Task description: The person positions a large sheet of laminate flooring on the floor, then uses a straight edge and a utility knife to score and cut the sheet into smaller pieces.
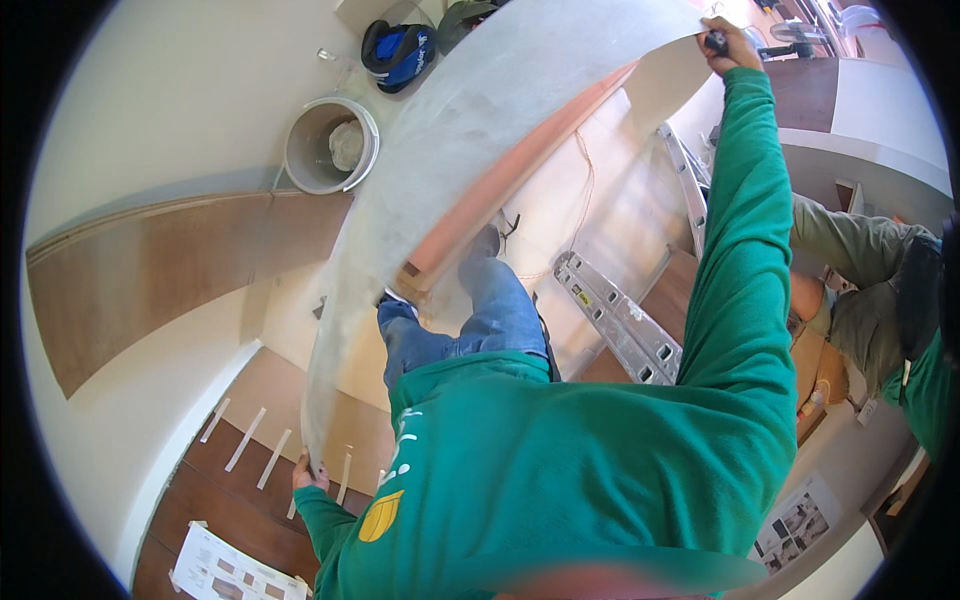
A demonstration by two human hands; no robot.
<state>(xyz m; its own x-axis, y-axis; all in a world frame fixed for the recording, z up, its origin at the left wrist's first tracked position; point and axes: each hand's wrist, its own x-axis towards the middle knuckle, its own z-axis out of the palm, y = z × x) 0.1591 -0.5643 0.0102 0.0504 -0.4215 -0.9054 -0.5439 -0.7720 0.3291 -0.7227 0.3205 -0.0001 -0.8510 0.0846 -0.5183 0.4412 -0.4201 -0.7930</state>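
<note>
A long, bowed whitish sheet (450, 130), pale and cloudy, spans from the lower left to the upper right in front of me. At its lower-left end my left hand (310, 474) is closed on the edge. My right hand (733, 48) is stretched far up to the right, at the sheet's other corner. Its fingers are closed around a black, round-ended handle (716, 42), whose other end I cannot make out. Whether those fingers also pinch the sheet's corner is hard to tell. A pinkish board (520, 180) shows along and below the sheet's right edge.
A white bucket (290, 150) with a crumpled bag and a blue-black container (400, 55) stand beyond the sheet. An aluminium ladder (620, 318) lies right of my legs, near an orange cord (588, 170). Another person (868, 270) is close by at the right.
</note>
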